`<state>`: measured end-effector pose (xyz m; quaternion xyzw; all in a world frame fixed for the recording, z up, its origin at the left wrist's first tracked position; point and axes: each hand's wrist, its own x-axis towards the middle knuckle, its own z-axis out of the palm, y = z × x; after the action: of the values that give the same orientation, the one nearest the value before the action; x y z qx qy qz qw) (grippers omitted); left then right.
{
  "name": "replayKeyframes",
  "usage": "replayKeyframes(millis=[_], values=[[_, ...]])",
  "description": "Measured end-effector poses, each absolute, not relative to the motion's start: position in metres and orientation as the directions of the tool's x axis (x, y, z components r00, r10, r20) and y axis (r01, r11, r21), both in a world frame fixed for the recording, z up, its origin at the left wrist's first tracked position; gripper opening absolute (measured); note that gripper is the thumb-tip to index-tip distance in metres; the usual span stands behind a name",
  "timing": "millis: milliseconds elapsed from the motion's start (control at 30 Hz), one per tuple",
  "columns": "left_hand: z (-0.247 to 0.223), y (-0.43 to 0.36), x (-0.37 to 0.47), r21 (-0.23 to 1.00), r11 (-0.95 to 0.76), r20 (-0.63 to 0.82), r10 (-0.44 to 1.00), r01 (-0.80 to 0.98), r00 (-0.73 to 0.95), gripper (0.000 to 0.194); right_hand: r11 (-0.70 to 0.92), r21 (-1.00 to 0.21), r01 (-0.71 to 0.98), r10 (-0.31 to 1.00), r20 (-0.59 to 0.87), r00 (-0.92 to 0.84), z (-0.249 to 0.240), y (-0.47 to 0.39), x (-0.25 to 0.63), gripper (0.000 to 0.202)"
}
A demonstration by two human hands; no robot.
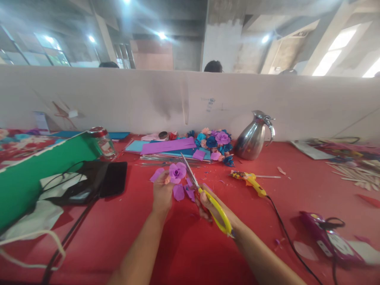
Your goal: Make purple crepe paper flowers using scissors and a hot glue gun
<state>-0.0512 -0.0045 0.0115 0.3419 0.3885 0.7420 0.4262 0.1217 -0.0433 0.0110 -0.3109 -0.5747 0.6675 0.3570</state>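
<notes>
Between the fingers of my left hand (162, 192) is a purple paper flower (177, 173), its dark centre facing me. My right hand (207, 202) grips a pair of scissors (218, 211) with yellow handles. The blades point up and away, just right of the flower; whether they touch it I cannot tell. Loose purple paper petals (178, 192) lie on the red table beneath and beside the flower. Behind them rest purple paper strips (169, 146) on blue sheets, with thin wires in front. A bunch of finished paper flowers (215, 141) in blue, purple and peach sits behind the scissors.
A yellow glue gun (252, 183) with a black cord lies to the right, near a purple device (329, 237). Farther back stands a steel jug (253, 136). On the left are a phone (113, 179), a glass jar (103, 143) and a green board (53, 176).
</notes>
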Motion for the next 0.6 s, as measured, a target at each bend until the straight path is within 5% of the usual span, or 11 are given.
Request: replayKeyframes(millis=[600], values=[[0.0056, -0.0019, -0.0530, 0.865, -0.345, 0.181, 0.892, -0.364, -0.415, 0.034, -0.117, -0.989, -0.092, 0.849, -0.052, -0.525, 0.0185, -0.0441, 0.1181, 0.057]])
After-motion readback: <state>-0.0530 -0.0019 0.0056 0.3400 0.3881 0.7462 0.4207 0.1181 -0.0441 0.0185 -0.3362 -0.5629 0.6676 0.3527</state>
